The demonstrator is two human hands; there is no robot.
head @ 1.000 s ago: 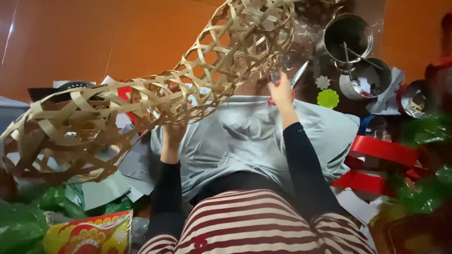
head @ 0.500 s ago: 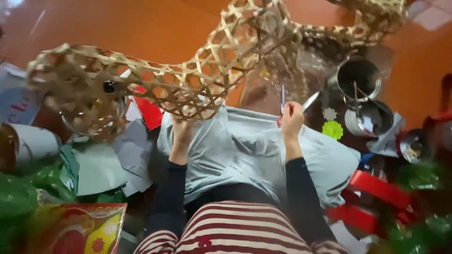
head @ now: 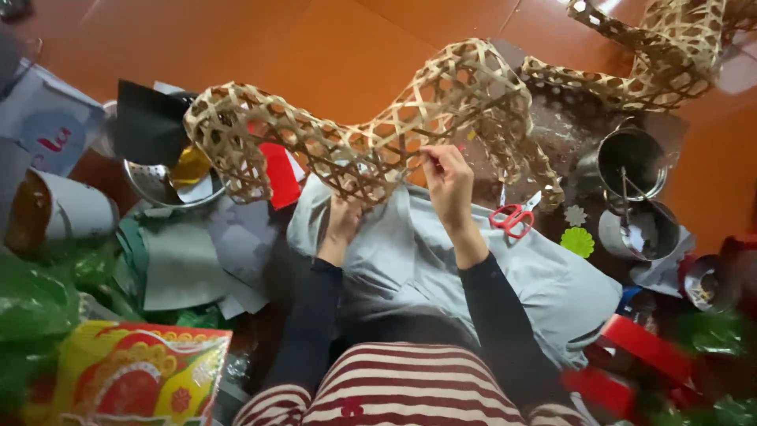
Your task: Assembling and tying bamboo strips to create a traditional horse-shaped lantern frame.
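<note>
A long curved frame of woven bamboo lattice (head: 347, 146) hangs over my lap, arching from the left up to the middle. My left hand (head: 343, 221) grips its underside from below. My right hand (head: 443, 177) pinches a strip on its near edge, fingers closed on the weave. A grey cloth (head: 481, 268) lies spread under both forearms. Red-handled scissors (head: 512, 217) rest on the cloth just right of my right hand. A second woven bamboo piece (head: 654, 63) stretches toward the top right corner.
Two metal pots (head: 631, 162) with tools stand at the right, a green paper flower (head: 577, 241) beside them. A metal colander (head: 162, 185), grey paper sheets (head: 189, 264) and a white roll (head: 67, 213) lie left. Red strips (head: 646, 351) and a colourful printed sheet (head: 134, 379) sit near me on the orange floor.
The scissors have left my right hand and lie on the cloth. That hand now grips the lattice. The frame has shifted right and lower in view as my head moved.
</note>
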